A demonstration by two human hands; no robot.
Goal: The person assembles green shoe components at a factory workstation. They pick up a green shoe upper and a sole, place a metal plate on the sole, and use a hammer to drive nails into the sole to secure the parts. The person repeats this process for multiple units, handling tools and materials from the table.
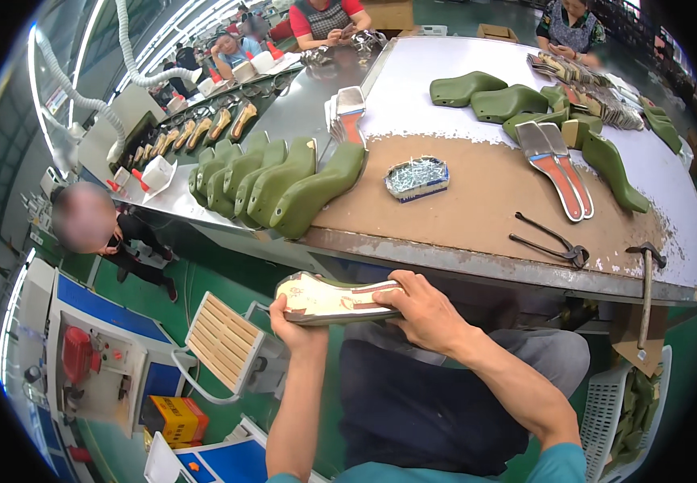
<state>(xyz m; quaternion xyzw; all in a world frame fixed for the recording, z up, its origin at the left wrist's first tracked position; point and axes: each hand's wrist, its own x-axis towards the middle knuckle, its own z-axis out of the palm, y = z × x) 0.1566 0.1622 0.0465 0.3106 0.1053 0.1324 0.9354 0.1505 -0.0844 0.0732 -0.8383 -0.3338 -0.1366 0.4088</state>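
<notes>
Above my lap I hold a green shoe last (336,299) level between both hands, a pale insole lying along its upturned sole. My left hand (298,326) grips one end, its thumb at the rim. Around the other end is my right hand (425,312), its thumb pressing on the insole and its fingers over the far edge. On the table's left side a row of green shoe lasts (284,189) stands close together. A tray of small nails (417,179) sits on the brown board beyond my hands. Orange-and-grey insoles (554,165) lie to its right.
Pincers (562,245) lie near the table's front edge, and a hammer (646,298) hangs over it at the right. More lasts (509,103) and stacked insoles (598,97) are farther back. A white basket of lasts (630,419) stands low right; a slatted stool (223,338) is at left.
</notes>
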